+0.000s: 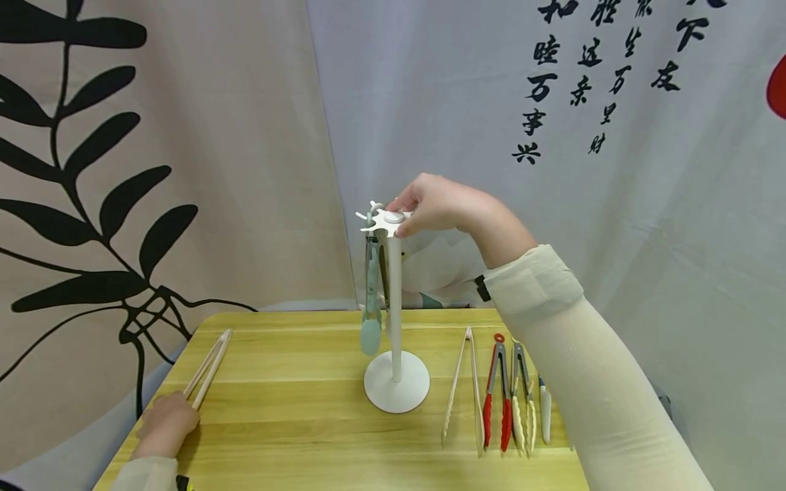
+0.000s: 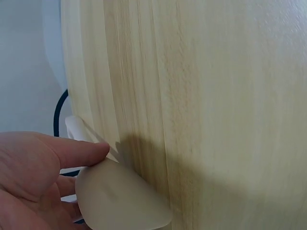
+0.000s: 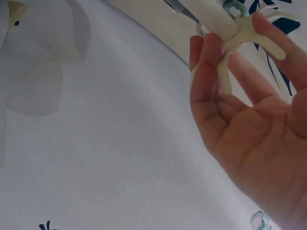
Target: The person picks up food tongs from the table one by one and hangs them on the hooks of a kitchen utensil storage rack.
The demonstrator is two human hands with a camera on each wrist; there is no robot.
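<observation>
A white utensil stand [image 1: 396,307] with a round base and a hooked top [image 3: 240,36] stands upright on the table. My right hand [image 1: 439,204] grips that hooked top, fingers and thumb curled around its rim between the hooks. From the left hooks hang pale green tongs [image 1: 371,293], with a second, darker metal utensil partly hidden behind the pole. At the table's left edge my left hand [image 1: 167,424] holds beige tongs [image 1: 211,365], their joined end pointing away. The left wrist view shows the thumb pressing on a broad, flat beige tip [image 2: 120,196].
Right of the stand lie slim beige tongs [image 1: 454,389], red-tipped metal tongs [image 1: 506,409], cream-tipped metal tongs [image 1: 520,402] and a white-handled item [image 1: 545,412] partly behind the right sleeve. Printed curtains [image 1: 430,82] hang behind the wooden table [image 1: 295,409].
</observation>
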